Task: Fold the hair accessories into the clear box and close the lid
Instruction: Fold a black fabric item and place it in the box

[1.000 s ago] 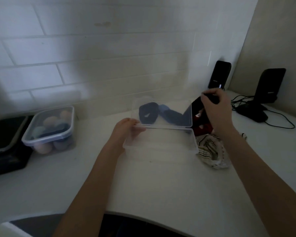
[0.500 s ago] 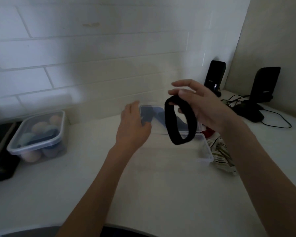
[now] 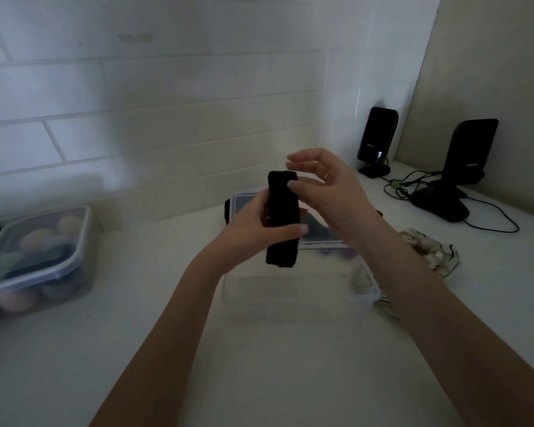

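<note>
A black headband (image 3: 282,220), flattened into a vertical strip, hangs above the clear box (image 3: 296,291), which stands open on the white counter. My left hand (image 3: 253,224) grips the band's middle from the left, thumb across its front. My right hand (image 3: 327,186) pinches the band's top end with the thumb, the other fingers spread. The box's lid (image 3: 244,201) stands raised behind my hands, and a blue accessory shows faintly through it. A striped cream scrunchie (image 3: 429,251) lies right of the box.
A lidded clear tub (image 3: 40,257) of pastel items sits at the left by the tiled wall. Two black speakers (image 3: 378,140) (image 3: 472,152), a black mouse (image 3: 441,204) and cables occupy the back right corner. A dark object touches the left frame edge.
My right hand lifted the black headband from behind the box. My left hand left the box rim and took hold of the band, which went from an open loop to a flat strip.
</note>
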Action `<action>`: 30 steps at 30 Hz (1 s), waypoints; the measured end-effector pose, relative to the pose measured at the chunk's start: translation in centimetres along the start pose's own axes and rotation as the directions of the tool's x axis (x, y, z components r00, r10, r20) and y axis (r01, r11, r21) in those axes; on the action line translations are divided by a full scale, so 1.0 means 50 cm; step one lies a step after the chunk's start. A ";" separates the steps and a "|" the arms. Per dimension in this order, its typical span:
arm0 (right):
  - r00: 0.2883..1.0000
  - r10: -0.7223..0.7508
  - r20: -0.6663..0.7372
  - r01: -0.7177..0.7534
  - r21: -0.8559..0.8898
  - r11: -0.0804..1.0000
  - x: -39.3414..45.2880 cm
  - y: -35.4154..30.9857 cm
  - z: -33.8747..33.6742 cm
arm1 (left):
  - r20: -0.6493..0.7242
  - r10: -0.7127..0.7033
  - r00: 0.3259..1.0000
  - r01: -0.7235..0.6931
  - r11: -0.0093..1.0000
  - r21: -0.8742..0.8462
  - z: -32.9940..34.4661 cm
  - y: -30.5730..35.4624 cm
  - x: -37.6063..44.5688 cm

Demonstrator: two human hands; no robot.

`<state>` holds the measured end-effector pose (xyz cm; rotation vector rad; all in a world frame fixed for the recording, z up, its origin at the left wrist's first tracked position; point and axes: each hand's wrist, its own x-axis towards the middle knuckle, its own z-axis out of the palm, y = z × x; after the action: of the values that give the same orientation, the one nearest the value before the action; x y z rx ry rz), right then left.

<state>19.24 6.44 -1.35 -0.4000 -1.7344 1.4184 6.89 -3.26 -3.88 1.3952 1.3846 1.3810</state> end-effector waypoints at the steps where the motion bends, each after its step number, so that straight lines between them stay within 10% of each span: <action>1: 1.000 -0.009 -0.029 0.008 -0.010 1.000 0.001 0.001 0.000 | -0.002 -0.002 1.000 0.002 1.000 0.002 0.000 -0.003 -0.001; 9: 0.989 -0.018 -0.147 0.001 -0.114 0.993 0.001 0.002 -0.007 | -0.080 0.008 0.997 -0.018 0.993 -0.119 -0.006 -0.005 -0.006; 16: 0.951 0.308 -0.017 -0.307 -0.154 0.939 -0.004 -0.006 0.013 | -0.147 0.069 0.987 -0.083 0.992 -0.096 -0.006 -0.001 -0.011; 21: 0.986 0.165 -0.003 -0.164 -0.139 0.977 -0.013 0.001 0.024 | -0.082 0.047 0.996 -0.055 0.993 -0.107 0.002 0.010 -0.019; 30: 0.952 0.304 -0.046 -0.302 0.044 0.952 -0.006 -0.017 0.022 | -0.106 0.027 0.994 -0.010 0.987 0.159 0.004 0.014 -0.025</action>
<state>18.77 5.26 -0.70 -0.7019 -1.6527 1.6367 7.39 -4.54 -3.49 1.4559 1.5849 1.4018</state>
